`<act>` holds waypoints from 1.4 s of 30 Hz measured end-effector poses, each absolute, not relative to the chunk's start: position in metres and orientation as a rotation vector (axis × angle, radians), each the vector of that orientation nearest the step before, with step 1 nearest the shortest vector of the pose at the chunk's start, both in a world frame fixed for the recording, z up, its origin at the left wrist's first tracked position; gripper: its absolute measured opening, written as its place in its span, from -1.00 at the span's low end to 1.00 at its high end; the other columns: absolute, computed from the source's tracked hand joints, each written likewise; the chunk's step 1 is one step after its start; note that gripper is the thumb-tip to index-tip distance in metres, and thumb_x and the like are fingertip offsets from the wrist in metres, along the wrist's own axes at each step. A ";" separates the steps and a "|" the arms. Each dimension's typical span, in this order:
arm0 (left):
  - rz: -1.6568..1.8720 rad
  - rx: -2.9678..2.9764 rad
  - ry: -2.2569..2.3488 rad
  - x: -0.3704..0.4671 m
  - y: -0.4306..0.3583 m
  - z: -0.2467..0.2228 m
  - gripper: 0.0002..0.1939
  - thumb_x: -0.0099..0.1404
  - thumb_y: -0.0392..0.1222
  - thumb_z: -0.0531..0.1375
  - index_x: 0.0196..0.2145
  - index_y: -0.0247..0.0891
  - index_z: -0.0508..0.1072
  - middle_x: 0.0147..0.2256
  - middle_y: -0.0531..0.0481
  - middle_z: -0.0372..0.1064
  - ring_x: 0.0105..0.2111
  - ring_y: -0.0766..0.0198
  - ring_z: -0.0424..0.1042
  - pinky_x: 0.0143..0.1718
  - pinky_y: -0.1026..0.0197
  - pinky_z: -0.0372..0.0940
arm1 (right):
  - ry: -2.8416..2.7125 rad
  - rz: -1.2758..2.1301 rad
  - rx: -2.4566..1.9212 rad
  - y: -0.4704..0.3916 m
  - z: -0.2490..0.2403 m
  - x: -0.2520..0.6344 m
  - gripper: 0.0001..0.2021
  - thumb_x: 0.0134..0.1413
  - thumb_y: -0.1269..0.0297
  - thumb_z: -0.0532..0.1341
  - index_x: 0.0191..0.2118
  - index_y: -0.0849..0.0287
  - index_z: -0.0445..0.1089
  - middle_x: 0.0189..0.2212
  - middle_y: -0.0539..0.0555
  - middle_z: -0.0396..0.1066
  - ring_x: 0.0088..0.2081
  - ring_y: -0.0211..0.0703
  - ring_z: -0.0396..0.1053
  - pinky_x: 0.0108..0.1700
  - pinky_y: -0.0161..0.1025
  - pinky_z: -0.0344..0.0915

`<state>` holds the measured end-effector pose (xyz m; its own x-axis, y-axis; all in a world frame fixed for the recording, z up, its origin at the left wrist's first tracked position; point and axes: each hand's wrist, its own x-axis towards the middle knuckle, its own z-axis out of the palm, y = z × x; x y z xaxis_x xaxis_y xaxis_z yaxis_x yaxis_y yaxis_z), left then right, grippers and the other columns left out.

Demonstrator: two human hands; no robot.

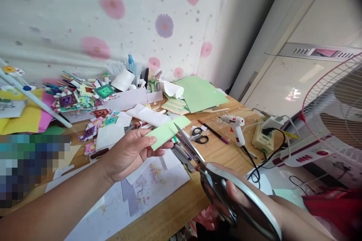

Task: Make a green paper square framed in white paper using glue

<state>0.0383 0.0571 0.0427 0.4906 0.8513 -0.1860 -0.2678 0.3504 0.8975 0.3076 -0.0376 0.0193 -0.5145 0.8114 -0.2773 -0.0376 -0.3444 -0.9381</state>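
Wooden surface; flower-print wall covering behind, caged fan at right.
My left grip pinches the green paper strip above the surface; my right grip holds the scissors, blades at the strip.

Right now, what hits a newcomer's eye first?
Large silver-handled scissors in the right hand, lower right, meeting a light green paper strip in the left hand. Then pink and purple flowers on the wall covering behind, and a white glue gun on the right of the table.

The paper strip is pale green, the scissors silvery, the backdrop white with pink and purple flowers.
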 end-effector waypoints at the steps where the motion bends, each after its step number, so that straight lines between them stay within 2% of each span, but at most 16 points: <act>1: 0.807 0.945 0.746 0.042 0.058 0.042 -0.79 0.24 -0.29 0.21 -0.18 -0.35 0.57 -0.10 -0.19 0.53 -0.11 0.09 0.50 -0.21 0.25 0.39 | -1.314 1.913 -1.035 -0.036 0.019 0.308 -0.37 -0.01 -0.30 0.12 0.00 0.11 0.32 -0.56 -0.03 0.22 -0.56 -0.23 0.24 -0.39 -0.21 0.32; 5: 0.777 0.935 0.747 0.054 0.062 0.039 -0.79 0.22 -0.30 0.23 -0.18 -0.36 0.56 -0.11 -0.22 0.53 -0.14 0.10 0.51 -0.22 0.23 0.39 | -1.316 1.936 -0.897 -0.029 0.015 0.308 -0.46 0.02 -0.29 0.10 -0.28 0.17 0.33 -0.58 -0.05 0.17 -0.61 -0.31 0.16 -0.45 -0.24 0.29; 11: 0.727 0.947 0.707 0.062 0.072 0.029 -0.72 0.25 -0.30 0.21 -0.07 -0.27 0.52 -0.01 -0.17 0.48 -0.13 0.13 0.50 -0.19 0.22 0.39 | -1.395 1.786 -0.895 -0.022 0.003 0.315 -0.44 0.10 -0.25 0.06 -0.08 0.20 0.26 -0.57 -0.06 0.19 -0.64 -0.36 0.12 -0.57 -0.35 0.17; 15: 0.714 0.952 0.704 0.064 0.076 0.026 -0.72 0.24 -0.31 0.21 -0.08 -0.29 0.53 0.02 -0.19 0.45 -0.13 0.10 0.50 -0.17 0.19 0.40 | -1.462 1.762 -0.958 -0.018 0.004 0.319 -0.44 0.09 -0.28 0.03 -0.20 0.21 0.28 -0.59 -0.04 0.22 -0.62 -0.36 0.15 -0.54 -0.35 0.16; 19: 0.718 0.951 0.703 0.066 0.080 0.024 -0.73 0.21 -0.30 0.23 -0.11 -0.29 0.55 -0.04 -0.20 0.49 -0.15 0.11 0.51 -0.19 0.20 0.41 | -1.361 1.784 -0.984 -0.019 0.000 0.315 -0.47 0.07 -0.24 0.11 -0.16 0.20 0.26 -0.61 -0.09 0.18 -0.65 -0.39 0.11 -0.56 -0.36 0.17; 24: 0.723 0.937 0.738 0.066 0.084 0.021 -0.75 0.15 -0.26 0.29 -0.17 -0.33 0.56 -0.14 -0.22 0.54 -0.18 0.12 0.51 -0.23 0.23 0.41 | -1.304 1.728 -1.131 -0.013 -0.002 0.310 -0.54 0.12 -0.18 0.10 -0.24 0.20 0.25 -0.78 -0.20 0.05 -0.76 -0.39 0.03 -0.63 -0.36 0.16; 26: 0.714 0.942 0.772 0.064 0.084 0.022 -0.76 0.14 -0.25 0.30 -0.20 -0.35 0.57 -0.18 -0.23 0.56 -0.18 0.11 0.51 -0.25 0.24 0.41 | -1.369 1.604 -1.280 -0.004 0.000 0.313 -0.54 0.08 -0.17 0.13 -0.19 0.19 0.27 -0.72 -0.17 0.12 -0.74 -0.37 0.07 -0.63 -0.35 0.17; 28: 0.707 0.976 0.816 0.059 0.082 0.024 -0.77 0.16 -0.24 0.28 -0.21 -0.35 0.56 -0.17 -0.21 0.55 -0.17 0.11 0.51 -0.25 0.24 0.40 | -1.553 1.340 -1.496 0.008 0.004 0.319 -0.58 0.04 -0.06 0.20 -0.12 0.17 0.32 -0.59 -0.09 0.25 -0.65 -0.31 0.21 -0.55 -0.33 0.21; 31: 0.691 1.150 0.917 0.048 0.076 0.026 -0.80 0.20 -0.18 0.26 -0.24 -0.33 0.57 -0.21 -0.18 0.56 -0.18 0.11 0.51 -0.23 0.22 0.39 | -1.920 0.756 -1.785 0.025 0.008 0.326 -0.67 0.04 0.17 0.19 -0.06 0.12 0.38 -0.38 0.04 0.44 -0.39 -0.13 0.40 -0.35 -0.25 0.27; 34: 0.672 1.344 1.065 0.035 0.069 0.026 -0.79 0.17 -0.09 0.29 -0.34 -0.31 0.58 -0.35 -0.11 0.55 -0.27 0.13 0.52 -0.27 0.20 0.39 | -2.141 0.385 -1.946 0.038 0.005 0.326 -0.60 0.06 0.21 0.12 0.03 0.15 0.36 -0.18 0.18 0.49 -0.17 0.06 0.43 -0.17 -0.15 0.27; 37: 0.690 1.406 1.172 0.023 0.060 0.026 -0.79 0.13 -0.06 0.30 -0.43 -0.29 0.55 -0.44 -0.04 0.50 -0.35 0.17 0.50 -0.31 0.20 0.40 | -2.250 0.239 -2.037 0.046 -0.002 0.322 -0.55 0.09 0.14 0.09 0.08 0.21 0.32 -0.08 0.29 0.44 -0.07 0.18 0.41 -0.12 -0.07 0.27; 42: 0.732 1.473 1.252 0.009 0.036 0.033 -0.79 0.12 -0.07 0.30 -0.45 -0.29 0.49 -0.48 0.02 0.41 -0.41 0.21 0.45 -0.38 0.21 0.38 | -2.370 0.145 -2.078 0.049 0.000 0.319 -0.56 0.14 0.15 0.06 0.10 0.21 0.31 -0.12 0.30 0.42 -0.12 0.22 0.42 -0.15 0.00 0.28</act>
<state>0.0089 0.0362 0.0330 0.2734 0.9485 -0.1602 0.3262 0.0652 0.9430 0.3190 0.0495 -0.0004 -0.1323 0.9887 -0.0708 0.9899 0.1282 -0.0603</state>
